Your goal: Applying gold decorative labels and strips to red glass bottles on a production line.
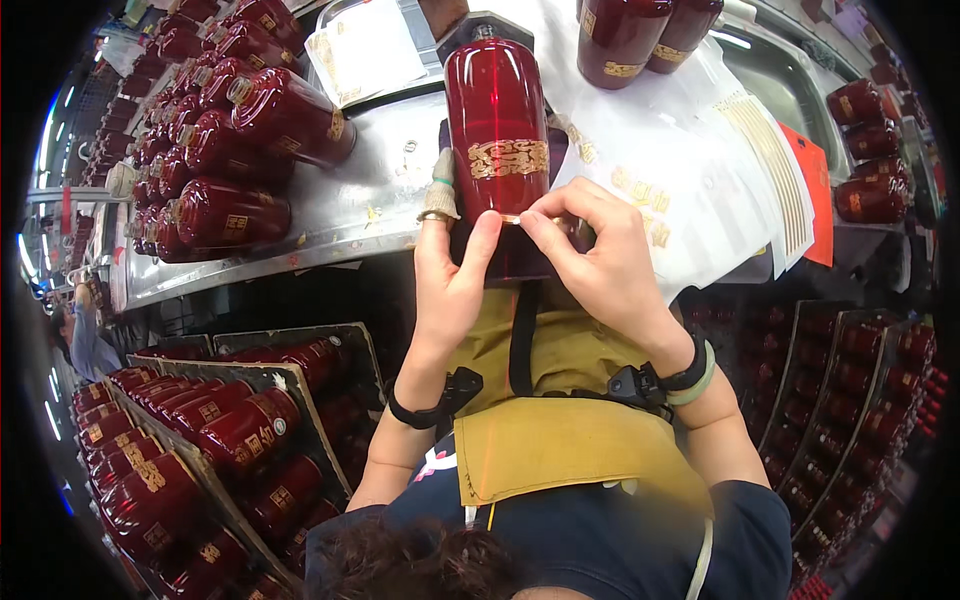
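Note:
A dark red glass bottle (497,100) lies in front of me, neck pointing away, with a wide gold ornamental sticker (508,158) across its lower body. My left hand (448,280) is wrapped along the bottle's left side, its thumb by the base; pale finger cots and a ring show on it. My right hand (612,250) is closed in a pinch at the base, thumb and forefinger on a small gold strip (510,218) that spans toward my left thumb. The lower end of the bottle is partly hidden by my hands.
White sticker sheets (700,170) with gold pieces spread to the right, beside an orange-red sheet (812,195). Many red bottles (235,212) crowd the metal table (385,190) at left. Racks (255,372) of bottles stand low on both sides. More bottles (625,40) stand at the back.

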### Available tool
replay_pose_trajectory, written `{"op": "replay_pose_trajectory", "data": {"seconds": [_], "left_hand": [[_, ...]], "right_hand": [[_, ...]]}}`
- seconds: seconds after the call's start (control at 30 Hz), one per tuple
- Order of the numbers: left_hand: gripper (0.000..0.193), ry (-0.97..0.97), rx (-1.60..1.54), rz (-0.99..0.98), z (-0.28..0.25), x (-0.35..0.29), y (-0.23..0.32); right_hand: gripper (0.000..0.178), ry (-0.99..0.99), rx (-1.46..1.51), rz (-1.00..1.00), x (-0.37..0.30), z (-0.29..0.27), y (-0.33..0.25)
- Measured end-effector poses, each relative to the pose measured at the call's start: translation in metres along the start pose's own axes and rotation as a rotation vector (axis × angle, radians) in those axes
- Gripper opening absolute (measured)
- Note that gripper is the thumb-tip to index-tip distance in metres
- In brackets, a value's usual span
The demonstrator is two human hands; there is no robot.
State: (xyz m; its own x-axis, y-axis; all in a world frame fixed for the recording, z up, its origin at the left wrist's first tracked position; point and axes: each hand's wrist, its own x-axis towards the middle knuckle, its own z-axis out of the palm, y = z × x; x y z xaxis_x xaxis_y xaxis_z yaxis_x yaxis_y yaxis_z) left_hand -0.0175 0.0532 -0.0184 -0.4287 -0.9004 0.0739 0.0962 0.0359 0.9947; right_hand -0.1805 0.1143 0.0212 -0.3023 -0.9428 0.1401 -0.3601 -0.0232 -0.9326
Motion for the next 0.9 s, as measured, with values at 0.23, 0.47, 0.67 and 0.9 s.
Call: {"op": "replay_pose_trajectory", "data": {"seconds": [0.23,0.47,0.67,0.9], "left_hand": [[0.065,0.034,-0.101,-0.035,0.002,0.003,-0.001],[0.065,0.044,-0.068,-0.015,0.004,0.002,-0.004],[0.065,0.023,-0.1,-0.033,0.004,0.002,-0.004],[0.065,0.042,-0.096,-0.042,0.004,0.001,-0.006]], "right_hand": [[0.017,0.031,0.034,0.088,0.0,0.001,0.01],[0.019,0.044,0.034,0.1,0.001,0.003,0.015],[0.018,0.039,0.026,0.122,0.001,0.002,0.016],[0.017,0.035,0.031,0.125,0.002,0.003,0.014]]}}
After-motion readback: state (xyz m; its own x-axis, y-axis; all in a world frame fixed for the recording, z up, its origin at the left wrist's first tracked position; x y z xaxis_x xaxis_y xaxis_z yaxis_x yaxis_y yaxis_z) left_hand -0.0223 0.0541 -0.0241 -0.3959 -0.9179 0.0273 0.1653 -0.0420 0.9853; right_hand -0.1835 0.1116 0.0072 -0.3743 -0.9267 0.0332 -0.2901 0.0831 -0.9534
